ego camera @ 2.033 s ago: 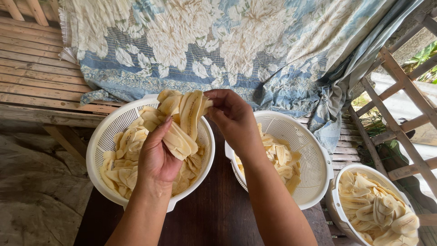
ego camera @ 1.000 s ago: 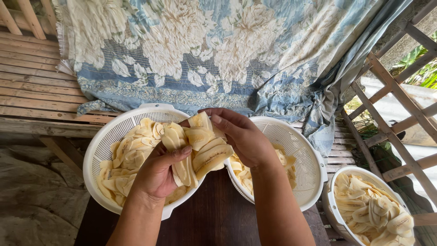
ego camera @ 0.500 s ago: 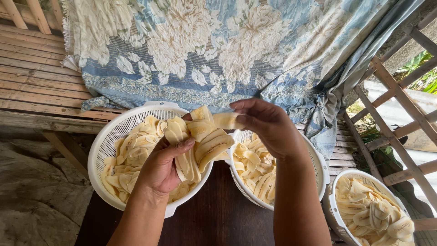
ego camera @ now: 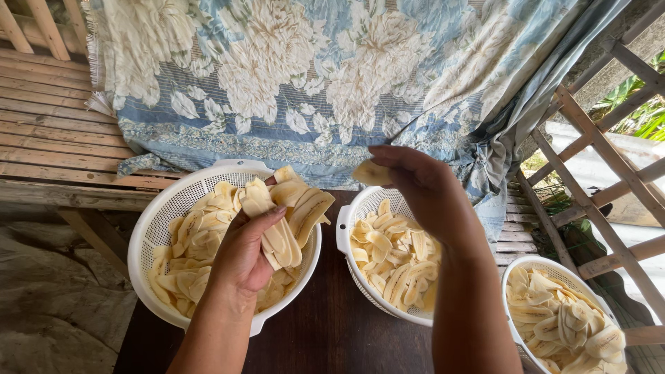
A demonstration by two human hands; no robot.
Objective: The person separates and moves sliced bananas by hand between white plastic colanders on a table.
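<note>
- While the left hand (ego camera: 246, 253) is clamped around a fanned stack of banana slices (ego camera: 287, 215) right over the left colander (ego camera: 156, 228), the right hand (ego camera: 415, 183) is pinching one single slice (ego camera: 370, 173) between its fingertips, held just above the far rim of the middle colander (ego camera: 346, 235).
- Doing this bit well, I'd say: hold the stack loose enough that one slice peels off the top without dragging its neighbours. These thin slices look slippery and floppy, so a pinch near one end probably beats gripping the middle.
- I'd also hold the single slice low over the pile below the right hand before letting go, so it lands flat rather than bouncing off the rim.
- Keep the left hand over its own colander, so anything that slides out of the stack drops back in and not onto the dark desk (ego camera: 325, 332) between the wrists.
- Other stuff around: a third colander (ego camera: 516, 277) of slices sits down by the right elbow, near the desk's edge, so that forearm could nudge it.
- Beyond both hands hangs a blue floral cloth (ego camera: 312, 76), draped close behind the colanders. Its lower edge is near the right hand's fingertips, so a slice could brush it.
- Wooden slats (ego camera: 48, 131) are out past the left hand, and a wooden frame (ego camera: 596, 173) sits off to the right of the right hand.
</note>
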